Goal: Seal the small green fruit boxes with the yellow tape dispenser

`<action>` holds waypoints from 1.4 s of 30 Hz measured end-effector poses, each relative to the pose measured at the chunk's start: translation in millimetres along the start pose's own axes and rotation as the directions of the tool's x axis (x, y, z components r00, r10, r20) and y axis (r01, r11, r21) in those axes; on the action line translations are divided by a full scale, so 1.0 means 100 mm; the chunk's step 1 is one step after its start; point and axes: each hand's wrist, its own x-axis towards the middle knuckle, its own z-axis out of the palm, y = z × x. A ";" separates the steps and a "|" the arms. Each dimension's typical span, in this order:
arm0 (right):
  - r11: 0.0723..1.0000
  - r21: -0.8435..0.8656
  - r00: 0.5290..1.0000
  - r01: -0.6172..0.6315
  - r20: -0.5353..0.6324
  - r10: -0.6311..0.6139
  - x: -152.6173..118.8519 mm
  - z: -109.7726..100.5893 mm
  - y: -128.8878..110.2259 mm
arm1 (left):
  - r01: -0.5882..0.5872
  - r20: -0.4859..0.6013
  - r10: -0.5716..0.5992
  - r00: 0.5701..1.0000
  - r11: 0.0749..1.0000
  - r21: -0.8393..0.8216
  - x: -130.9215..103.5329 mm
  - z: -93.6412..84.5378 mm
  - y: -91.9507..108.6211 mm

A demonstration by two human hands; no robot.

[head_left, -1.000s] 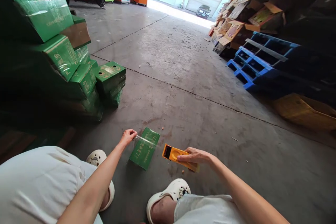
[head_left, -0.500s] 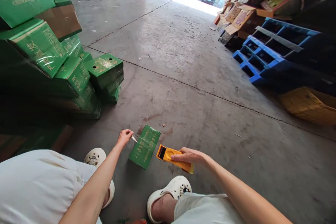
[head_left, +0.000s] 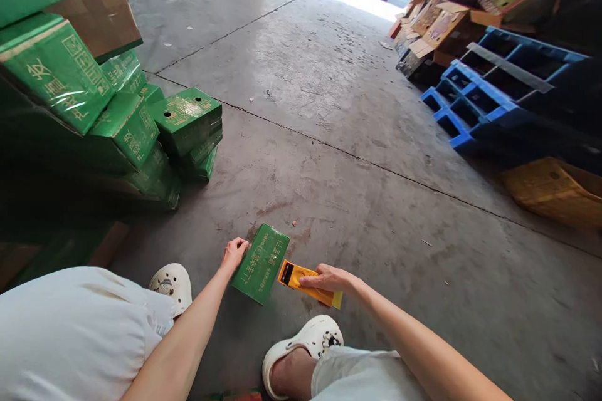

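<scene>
A green carton (head_left: 261,263) with printed characters lies on the concrete floor between my feet. My left hand (head_left: 234,254) is at its left edge, thumb and fingertips pinched together on the end of a clear tape strip, mostly hidden now. Clear tape runs shiny across the carton's top. My right hand (head_left: 329,278) grips an orange tape dispenser (head_left: 308,283), its dark front end close to the carton's right side.
Green cartons (head_left: 61,75) are stacked at the left, with another carton (head_left: 190,114) beside them. Blue pallets (head_left: 475,97), used cardboard boxes (head_left: 442,25) and a yellow basket (head_left: 555,191) stand at the right. My white clogs (head_left: 308,341) flank the carton.
My left hand has moved right and slightly down, from holding the tape end off the carton to the carton's left edge. The dispenser has shifted slightly left. The view has tilted a little.
</scene>
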 end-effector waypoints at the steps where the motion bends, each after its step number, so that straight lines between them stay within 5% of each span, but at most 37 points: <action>1: 1.000 0.023 0.999 0.017 0.031 -0.018 0.03 0.01 -0.01 | 0.008 -0.004 -0.008 1.000 1.000 0.013 0.00 0.03 -0.01; 9: 0.997 0.076 0.999 0.034 -0.034 -0.031 0.07 0.16 -0.03 | 0.051 -0.137 -0.035 0.990 0.992 0.118 -0.04 0.06 0.00; 13: 0.991 0.129 1.000 0.027 0.005 -0.028 0.04 0.20 -0.04 | -0.139 -0.166 0.169 0.972 0.974 0.180 -0.24 0.16 0.18; 17: 0.993 0.112 0.999 0.046 0.004 -0.047 0.01 0.17 -0.06 | -0.342 -0.138 0.447 0.884 0.818 0.462 -0.57 0.45 0.36; 23: 1.000 0.030 1.000 0.003 -0.020 -0.003 -0.05 0.14 -0.15 | -0.075 -0.132 0.191 0.973 0.794 0.603 -0.65 0.53 0.58; 30: 0.995 0.096 1.000 0.023 -0.016 -0.021 -0.10 0.18 -0.14 | -0.060 -0.102 0.151 0.983 0.797 0.601 -0.58 0.44 0.66; 36: 0.934 0.313 0.984 0.174 -0.015 -0.178 -0.12 0.23 -0.39 | -0.096 -0.119 0.169 0.978 0.884 0.458 -0.30 0.05 0.43; 42: 0.857 0.446 0.963 0.258 -0.048 -0.265 0.15 0.36 -1.32 | -0.077 -0.296 0.142 0.944 0.972 0.220 0.04 -0.60 0.25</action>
